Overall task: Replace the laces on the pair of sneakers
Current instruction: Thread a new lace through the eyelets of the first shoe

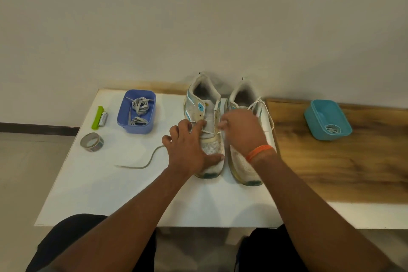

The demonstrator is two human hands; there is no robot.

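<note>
Fingers of left hand (187, 148) pinch lace (207, 131) at left sneaker (204, 121); right hand (241, 132) pinches opposite end. Lace runs crosswise between hands; shoe axis points away.

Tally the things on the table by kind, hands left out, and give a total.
Sneakers: 2
Tubs, blue and teal: 2
Tape roll: 1
Green tool: 1
Loose lace: 1
Total: 7

No legible text or labels anywhere.
</note>
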